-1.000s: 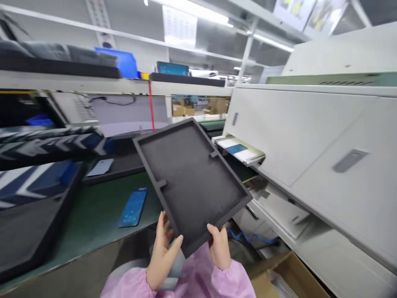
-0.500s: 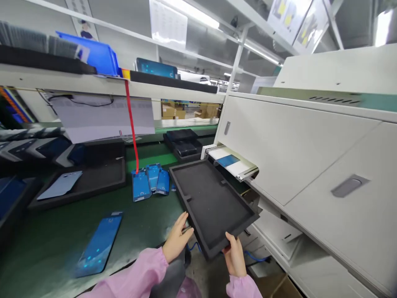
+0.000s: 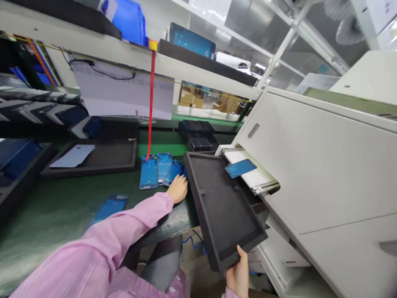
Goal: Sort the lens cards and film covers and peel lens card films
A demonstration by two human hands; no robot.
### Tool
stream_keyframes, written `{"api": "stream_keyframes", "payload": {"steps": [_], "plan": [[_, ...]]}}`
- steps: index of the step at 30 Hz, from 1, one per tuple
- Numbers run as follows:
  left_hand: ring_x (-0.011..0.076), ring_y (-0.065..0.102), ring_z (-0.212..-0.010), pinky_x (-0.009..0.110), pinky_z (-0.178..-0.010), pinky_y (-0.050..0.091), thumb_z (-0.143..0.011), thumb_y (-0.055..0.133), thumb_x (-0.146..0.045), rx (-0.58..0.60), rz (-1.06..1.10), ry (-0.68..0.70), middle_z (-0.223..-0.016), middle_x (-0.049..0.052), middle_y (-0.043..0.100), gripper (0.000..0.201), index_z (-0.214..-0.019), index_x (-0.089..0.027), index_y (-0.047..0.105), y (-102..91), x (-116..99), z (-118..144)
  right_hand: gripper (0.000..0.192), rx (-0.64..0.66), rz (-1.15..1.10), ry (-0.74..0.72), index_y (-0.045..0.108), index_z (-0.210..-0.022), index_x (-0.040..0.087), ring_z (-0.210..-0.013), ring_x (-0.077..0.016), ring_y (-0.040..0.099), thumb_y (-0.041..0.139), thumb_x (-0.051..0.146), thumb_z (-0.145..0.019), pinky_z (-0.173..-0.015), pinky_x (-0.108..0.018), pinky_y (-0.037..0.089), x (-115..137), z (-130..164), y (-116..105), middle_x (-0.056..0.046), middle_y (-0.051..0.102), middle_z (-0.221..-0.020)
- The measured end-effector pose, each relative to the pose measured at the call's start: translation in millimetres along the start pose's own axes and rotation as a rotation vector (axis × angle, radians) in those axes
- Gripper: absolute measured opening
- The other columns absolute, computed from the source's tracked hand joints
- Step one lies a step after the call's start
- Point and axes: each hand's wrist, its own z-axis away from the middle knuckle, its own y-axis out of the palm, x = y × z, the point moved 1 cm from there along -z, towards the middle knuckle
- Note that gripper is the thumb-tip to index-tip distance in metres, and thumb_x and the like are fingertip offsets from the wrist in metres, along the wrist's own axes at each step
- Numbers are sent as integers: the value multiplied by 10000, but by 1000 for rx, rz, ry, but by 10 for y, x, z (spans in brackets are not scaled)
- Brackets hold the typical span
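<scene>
My right hand [image 3: 238,275] grips the near corner of a shallow black foam tray [image 3: 237,215], thumb on the rim. The tray's inside is bare and it tilts beside the conveyor. My left hand [image 3: 178,189] is at the tray's left side with its fingers closed on the lower right edge of a blue film-covered panel [image 3: 173,170], which lies tilted. Two similar blue panels [image 3: 149,171] [image 3: 164,165] lie to its left. A blue-filmed phone panel [image 3: 241,168] juts off the white conveyor belt [image 3: 252,176], over the tray's far right edge.
A white machine cabinet [image 3: 310,165] stands at the right. Another black tray [image 3: 114,155] holds a pale phone back cover [image 3: 74,156]. A blue panel [image 3: 110,207] lies on the green bench, partly behind my left sleeve. A red strap [image 3: 151,103] hangs from the shelf.
My left hand has left the tray's side and reached forward to the blue panels, turning the rightmost one. The panel on the belt has come out over the tray. My view has shifted.
</scene>
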Motion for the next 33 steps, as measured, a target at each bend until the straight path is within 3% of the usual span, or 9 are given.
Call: {"api": "stream_keyframes", "payload": {"steps": [7, 20, 22, 24, 26, 27, 30, 31, 33], "plan": [[420, 258, -1343, 655, -1057, 5, -814, 541, -395, 61, -101, -42, -1378, 118, 489, 438, -1224, -250, 597, 155, 76, -91, 429, -30, -34, -46, 610, -1089, 187, -923, -194, 672, 593, 392, -713, -788, -297, 558, -6, 41, 70, -3, 728, -945], [434, 80, -1387, 630, -1061, -16, -869, 474, -416, -33, -297, -239, -1493, 139, 312, 506, -1322, -192, 506, -135, 374, 419, 511, -36, 246, -202, 555, -1134, 203, -1039, -220, 618, 588, 507, -724, -812, -302, 538, -159, 18, 31, -31, 669, -1070], [431, 60, -1390, 623, -1064, -5, -871, 462, -437, -40, -297, -257, -1507, 133, 282, 525, -1335, -193, 488, -193, 400, 459, 575, -120, 387, -305, 547, -1139, 173, -1072, -274, 594, 610, 540, -701, -829, -364, 531, -28, 91, -14, -81, 636, -1114], [424, 40, -1393, 605, -1074, -9, -865, 460, -461, -38, -286, -266, -1516, 127, 263, 548, -1343, -194, 476, -253, 418, 489, 669, -282, 495, -568, 503, -1200, 142, -1152, -321, 528, 660, 525, -675, -887, -427, 494, 189, 205, 27, -142, 558, -1221], [425, 24, -1393, 589, -1081, -21, -856, 475, -464, -27, -265, -275, -1518, 129, 256, 561, -1346, -190, 473, -310, 432, 503, 712, -291, 507, -842, 430, -1283, 145, -1218, -317, 469, 673, 474, -701, -969, -455, 431, 421, 338, 261, -168, 481, -1307], [428, 18, -1392, 586, -1082, -23, -851, 487, -455, -18, -251, -281, -1519, 134, 252, 565, -1346, -184, 472, -336, 437, 505, 674, -172, 500, -907, 413, -1301, 157, -1219, -295, 475, 646, 451, -741, -995, -452, 408, 508, 394, 471, -163, 483, -1309], [439, 5, -1388, 596, -1076, -22, -834, 521, -417, 26, -194, -301, -1522, 151, 231, 573, -1347, -166, 467, -406, 439, 502, 449, 460, 692, -716, 492, -1222, 169, -1052, -226, 606, 505, 420, -850, -937, -394, 460, 520, 458, 1417, -121, 630, -1128], [439, 1, -1389, 601, -1074, -23, -826, 536, -394, 44, -171, -307, -1524, 154, 222, 574, -1346, -161, 466, -429, 438, 498, 418, 596, 828, -630, 507, -1202, 163, -1033, -211, 617, 474, 402, -861, -915, -367, 473, 435, 437, 1780, -113, 643, -1116], [430, 4, -1392, 608, -1073, -12, -803, 563, -329, 82, -115, -314, -1526, 156, 211, 576, -1342, -152, 463, -483, 449, 485, 378, 648, 1082, -526, 553, -1141, 153, -1002, -211, 628, 513, 364, -831, -885, -346, 478, 181, 333, 2463, -106, 662, -1078]]}}
